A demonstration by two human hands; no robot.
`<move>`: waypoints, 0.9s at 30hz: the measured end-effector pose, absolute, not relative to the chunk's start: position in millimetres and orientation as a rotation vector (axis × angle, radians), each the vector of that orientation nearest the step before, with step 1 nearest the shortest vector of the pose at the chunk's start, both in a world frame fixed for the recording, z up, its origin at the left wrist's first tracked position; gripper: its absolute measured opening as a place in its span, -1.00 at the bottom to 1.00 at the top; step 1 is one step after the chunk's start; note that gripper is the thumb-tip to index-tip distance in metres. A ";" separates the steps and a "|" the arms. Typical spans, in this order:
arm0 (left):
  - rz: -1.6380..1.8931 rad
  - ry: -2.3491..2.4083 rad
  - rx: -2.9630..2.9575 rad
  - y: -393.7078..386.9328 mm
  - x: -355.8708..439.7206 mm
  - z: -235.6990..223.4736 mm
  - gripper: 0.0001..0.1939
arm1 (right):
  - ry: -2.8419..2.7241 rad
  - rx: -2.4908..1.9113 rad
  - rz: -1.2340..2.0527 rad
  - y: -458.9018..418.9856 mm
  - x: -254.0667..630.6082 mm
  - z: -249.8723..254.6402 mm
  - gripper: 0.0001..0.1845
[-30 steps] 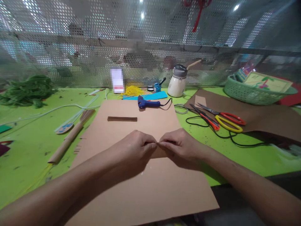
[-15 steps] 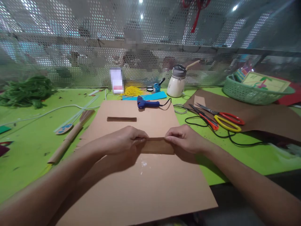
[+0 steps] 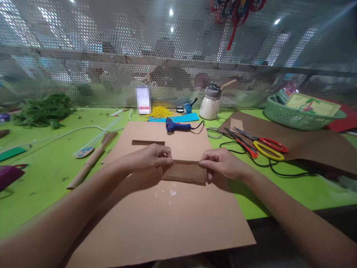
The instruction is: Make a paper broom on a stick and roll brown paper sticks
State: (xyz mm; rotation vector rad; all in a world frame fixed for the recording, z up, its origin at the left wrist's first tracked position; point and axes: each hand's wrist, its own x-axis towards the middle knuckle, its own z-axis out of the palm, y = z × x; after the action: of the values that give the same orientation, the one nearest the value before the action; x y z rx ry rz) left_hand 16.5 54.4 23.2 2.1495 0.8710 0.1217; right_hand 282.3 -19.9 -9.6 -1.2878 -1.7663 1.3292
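Between my two hands, a brown paper strip with a folded upper edge [image 3: 185, 172] is held just above a large tan sheet [image 3: 167, 230]. My left hand [image 3: 152, 159] pinches the fold at its left end, thumb toward me. At the right end of the fold, my right hand [image 3: 219, 163] pinches it between thumb and fingers. Beyond my left hand lies a narrow pleated stack of brown paper [image 3: 148, 142]. A blue glue gun [image 3: 178, 125] rests farther back on the sheet. Clear glue-like spots [image 3: 173, 192] show on the sheet in front of the strip.
Scissors [image 3: 267, 147] and a black cord lie to the right on dark brown paper [image 3: 306, 145]. A green basket [image 3: 301, 115] stands behind them. On the left are a rolled paper stick [image 3: 89, 167] and green fibres [image 3: 44, 108]. A white bottle [image 3: 210, 104] stands at the back.
The strip's upper edge now shows as a narrow flattened fold. My left fingers have lifted and curled a little, and my right fingers have shifted on the edge. The view has tilted slightly upward.
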 end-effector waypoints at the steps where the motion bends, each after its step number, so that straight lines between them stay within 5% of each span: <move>1: 0.153 0.865 2.113 55.8 15.4 22.3 -0.70 | -1.772 -1.284 1.308 -20.5 282.8 -8.4 -0.73; 19: 0.375 0.589 1.554 44.4 21.7 13.7 -0.70 | -1.783 -0.851 1.316 -17.5 277.6 13.8 -0.54; 23: 0.304 0.494 1.443 29.7 34.7 2.4 -0.67 | -1.953 -0.723 1.094 -29.4 257.4 25.8 -0.85; 27: 0.295 0.530 1.654 16.7 41.9 -4.1 -0.62 | -1.962 -0.703 0.965 -30.4 252.1 34.6 -0.90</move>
State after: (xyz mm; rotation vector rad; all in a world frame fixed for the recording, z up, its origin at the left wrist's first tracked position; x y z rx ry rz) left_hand 41.9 16.7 -4.1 1.6538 0.5297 0.2951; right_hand 252.1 -30.4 34.6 -0.7028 -1.9623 0.9654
